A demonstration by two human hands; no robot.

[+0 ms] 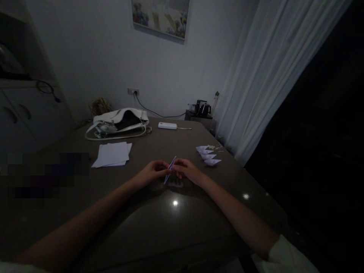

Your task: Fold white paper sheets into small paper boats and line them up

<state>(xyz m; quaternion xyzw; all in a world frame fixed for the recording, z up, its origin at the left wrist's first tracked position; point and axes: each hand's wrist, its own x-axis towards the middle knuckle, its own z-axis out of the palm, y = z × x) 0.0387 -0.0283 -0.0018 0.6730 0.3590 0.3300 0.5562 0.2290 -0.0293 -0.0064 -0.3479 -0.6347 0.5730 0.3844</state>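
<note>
Between my two hands is a small piece of folded paper (166,178), seen nearly edge-on and tilted, just above the table. My left hand (155,170) pinches it from the left with thumb and fingers. From the right, my right hand (186,170) grips the same paper, its fingers partly hidden behind it. To the right of my hands stand several folded paper boats (212,162) in a slanting row. A stack of white paper sheets (113,154) lies to the left, its edges uneven.
On the dark table (159,227), a white handbag (121,121) lies at the back left. A white power bank (167,126) with a short cable is at the back. Small pale scraps (214,147) lie beside the boats. A kettle (204,109) stands beyond; a curtain (247,87) hangs right.
</note>
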